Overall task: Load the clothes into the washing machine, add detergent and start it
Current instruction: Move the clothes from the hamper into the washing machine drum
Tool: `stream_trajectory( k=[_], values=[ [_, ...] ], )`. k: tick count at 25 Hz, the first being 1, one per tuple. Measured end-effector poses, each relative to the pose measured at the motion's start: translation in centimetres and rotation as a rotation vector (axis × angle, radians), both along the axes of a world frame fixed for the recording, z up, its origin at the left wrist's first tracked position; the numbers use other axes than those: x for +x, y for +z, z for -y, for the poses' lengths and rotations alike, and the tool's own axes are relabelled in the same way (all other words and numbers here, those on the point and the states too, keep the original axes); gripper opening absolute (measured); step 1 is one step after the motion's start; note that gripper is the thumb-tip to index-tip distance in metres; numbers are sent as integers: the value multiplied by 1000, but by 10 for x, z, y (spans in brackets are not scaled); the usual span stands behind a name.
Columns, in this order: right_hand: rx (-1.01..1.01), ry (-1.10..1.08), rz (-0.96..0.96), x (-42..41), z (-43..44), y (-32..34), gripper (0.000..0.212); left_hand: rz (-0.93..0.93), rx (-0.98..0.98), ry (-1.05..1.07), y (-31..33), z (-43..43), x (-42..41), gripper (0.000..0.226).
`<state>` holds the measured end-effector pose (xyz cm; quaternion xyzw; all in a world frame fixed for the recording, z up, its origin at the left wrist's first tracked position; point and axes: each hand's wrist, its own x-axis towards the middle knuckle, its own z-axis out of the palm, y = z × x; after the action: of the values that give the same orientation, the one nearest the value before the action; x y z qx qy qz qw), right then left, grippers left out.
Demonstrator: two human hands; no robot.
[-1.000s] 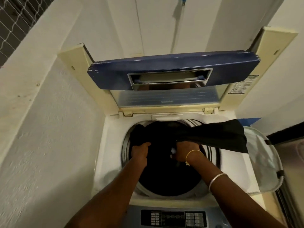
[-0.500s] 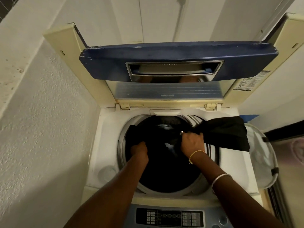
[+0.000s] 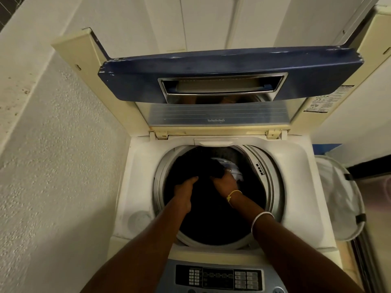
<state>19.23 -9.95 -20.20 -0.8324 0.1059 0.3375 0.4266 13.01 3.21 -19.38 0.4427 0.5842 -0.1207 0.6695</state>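
Both my hands are down in the washer drum [image 3: 273, 187], lid [image 3: 228, 66] up. R hand [image 3: 225, 182] has fingers curled round the black garment [image 3: 196, 166], which lies inside the drum. L hand [image 3: 186, 188] looks clamped on the same cloth, tho it's dark in there.

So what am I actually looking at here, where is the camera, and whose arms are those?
There is no robot here. The current picture comes from a camera worn on a person's head, looking down at their own arms. Below is a top-loading washing machine with its blue lid raised. The left hand and right hand reach into the drum, and both grip a dark garment. A white item shows beside it. The control panel sits nearest the person, and a white mesh laundry basket stands to the machine's right.
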Motion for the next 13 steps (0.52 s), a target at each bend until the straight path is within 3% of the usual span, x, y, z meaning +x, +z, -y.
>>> stream_trajectory(
  k=[2,3,6,8,11,13],
  values=[
    [-93,-35,-39,6,18,-9,85,63,56,-19,-16,5,5,88],
    [-83,-65,-71,6,24,-1,89,90,122,-43,-15,10,9,88],
    [-79,-47,-99,7,37,21,64,125,399,-169,20,36,24,47],
    [-71,-14,27,8,44,41,43,202,658,-169,45,65,31,17],
    [0,-60,379,7,62,95,19,472,878,-174,81,115,44,10],
    [109,-170,631,10,88,134,15,643,922,-191,105,149,58,15]
  ],
)
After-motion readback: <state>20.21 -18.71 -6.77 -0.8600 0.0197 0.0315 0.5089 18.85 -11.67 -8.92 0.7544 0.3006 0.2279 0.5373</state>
